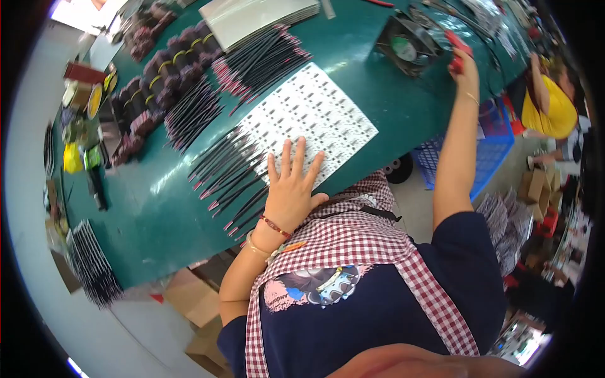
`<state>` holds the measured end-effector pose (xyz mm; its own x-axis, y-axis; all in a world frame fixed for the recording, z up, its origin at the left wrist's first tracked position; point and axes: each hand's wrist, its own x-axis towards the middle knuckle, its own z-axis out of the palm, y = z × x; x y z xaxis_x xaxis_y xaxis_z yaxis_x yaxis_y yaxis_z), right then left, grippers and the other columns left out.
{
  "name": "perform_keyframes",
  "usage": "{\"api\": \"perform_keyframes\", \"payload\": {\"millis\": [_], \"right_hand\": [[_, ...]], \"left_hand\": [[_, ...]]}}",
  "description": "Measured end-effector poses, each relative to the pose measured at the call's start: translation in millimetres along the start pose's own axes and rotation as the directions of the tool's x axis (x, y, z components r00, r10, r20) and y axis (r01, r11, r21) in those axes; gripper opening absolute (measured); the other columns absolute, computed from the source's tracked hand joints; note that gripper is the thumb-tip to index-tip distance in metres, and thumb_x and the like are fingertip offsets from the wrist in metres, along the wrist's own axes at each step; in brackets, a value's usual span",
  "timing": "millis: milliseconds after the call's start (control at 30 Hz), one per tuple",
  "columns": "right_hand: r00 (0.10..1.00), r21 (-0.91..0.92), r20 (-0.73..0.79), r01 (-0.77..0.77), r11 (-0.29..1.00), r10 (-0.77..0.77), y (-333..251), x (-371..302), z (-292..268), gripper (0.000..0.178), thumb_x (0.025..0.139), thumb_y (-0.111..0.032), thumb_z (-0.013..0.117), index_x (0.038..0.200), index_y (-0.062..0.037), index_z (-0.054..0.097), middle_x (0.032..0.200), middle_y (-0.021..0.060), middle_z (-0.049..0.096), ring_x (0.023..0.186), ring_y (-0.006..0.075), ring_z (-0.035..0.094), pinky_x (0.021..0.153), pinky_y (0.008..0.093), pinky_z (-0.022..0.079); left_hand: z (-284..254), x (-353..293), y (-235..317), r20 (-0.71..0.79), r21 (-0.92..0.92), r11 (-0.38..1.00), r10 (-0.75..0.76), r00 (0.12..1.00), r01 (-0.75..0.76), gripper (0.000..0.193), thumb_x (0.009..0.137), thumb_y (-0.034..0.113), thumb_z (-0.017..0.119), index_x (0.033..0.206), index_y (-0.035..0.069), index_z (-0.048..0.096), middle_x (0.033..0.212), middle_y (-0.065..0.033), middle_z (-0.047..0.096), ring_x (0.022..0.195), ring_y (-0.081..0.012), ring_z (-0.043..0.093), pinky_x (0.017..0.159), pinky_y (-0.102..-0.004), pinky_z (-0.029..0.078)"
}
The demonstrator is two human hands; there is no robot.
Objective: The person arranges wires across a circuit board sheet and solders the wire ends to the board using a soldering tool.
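My left hand (291, 195) lies with its fingers spread on a white sheet (337, 116) covered in rows of small dark marks. Black cables with reddish ends (230, 173) fan out from the sheet's left edge, next to that hand. My right arm is stretched out to the far right. There my right hand (465, 70) is closed round a red-handled tool (459, 44), whose working end I cannot make out. Just left of it stands a black square fan (406, 47). More cut cables (265, 63) lie in a pile beyond the sheet.
A smaller cable pile (192, 113) and banded bundles (161, 69) lie at the far left of the green table (157, 233). A stack of pale boards (258, 19) is at the back. A blue crate (485, 148) stands below the right edge; a person in yellow (558, 107) is beyond.
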<state>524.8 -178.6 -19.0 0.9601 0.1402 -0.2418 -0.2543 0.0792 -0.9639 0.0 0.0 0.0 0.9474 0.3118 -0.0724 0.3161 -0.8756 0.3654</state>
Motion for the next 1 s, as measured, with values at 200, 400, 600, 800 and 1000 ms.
{"api": "perform_keyframes", "payload": {"millis": [200,400,600,800,1000], "right_hand": [[0.88,0.641,0.35,0.025,0.767,-0.321,0,-108,-22,0.036,0.078,-0.015,0.066,0.106,0.0004,0.049,0.094,0.008,0.05,0.083,0.0199,0.052,0.065,0.0288,0.043],[0.754,0.826,0.476,-0.207,0.524,-0.453,-21,-148,-54,0.063,0.075,0.003,0.063,0.129,0.0121,0.032,0.078,0.004,0.037,0.058,0.0098,0.042,0.052,0.0196,0.039],[0.781,0.828,0.398,-0.08,0.556,-0.48,-10,-178,-47,0.061,0.07,-0.006,0.07,0.119,0.0091,0.037,0.078,0.0043,0.036,0.059,0.0114,0.041,0.054,0.0228,0.038],[0.771,0.788,0.431,-0.069,0.611,-0.469,-17,-183,-30,0.055,0.073,-0.013,0.073,0.112,0.007,0.04,0.079,0.0042,0.036,0.064,0.0135,0.04,0.061,0.0256,0.036],[0.772,0.817,0.428,-0.11,0.566,-0.469,-25,-199,-12,0.049,0.077,-0.011,0.07,0.113,0.0054,0.041,0.076,0.0042,0.035,0.062,0.0122,0.038,0.057,0.0238,0.034]], "left_hand": [[-9,-13,-37,-0.031,0.009,0.998,0.066,0.997,-0.066,0.058,0.08,0.026,0.064,0.135,0.024,0.045,0.148,-0.0139,0.029,0.138,-0.0319,0.026,0.111,-0.0484,0.021],[-6,-21,-40,-0.022,0.099,0.994,0.046,0.999,-0.044,0.053,0.084,0.02,0.058,0.135,0.023,0.046,0.149,-0.0153,0.028,0.138,-0.033,0.026,0.109,-0.049,0.024],[-32,-12,-41,-0.056,0.013,0.999,0.037,0.998,-0.036,0.059,0.079,0.028,0.066,0.134,0.019,0.046,0.146,-0.0157,0.032,0.132,-0.0322,0.034,0.106,-0.0491,0.029],[-85,106,-153,-0.452,0.23,0.973,0.094,0.887,0.014,0.01,0.081,0.014,0.059,0.088,0.007,0.061,0.086,-0.007,0.058,0.088,-0.026,0.055,0.08,-0.0369,0.046],[-58,199,-180,-0.486,0.343,0.921,0.007,0.874,0.183,0.03,0.078,0.031,0.068,0.094,0.007,0.062,0.093,-0.0104,0.061,0.093,-0.0281,0.059,0.077,-0.0415,0.049]]}}
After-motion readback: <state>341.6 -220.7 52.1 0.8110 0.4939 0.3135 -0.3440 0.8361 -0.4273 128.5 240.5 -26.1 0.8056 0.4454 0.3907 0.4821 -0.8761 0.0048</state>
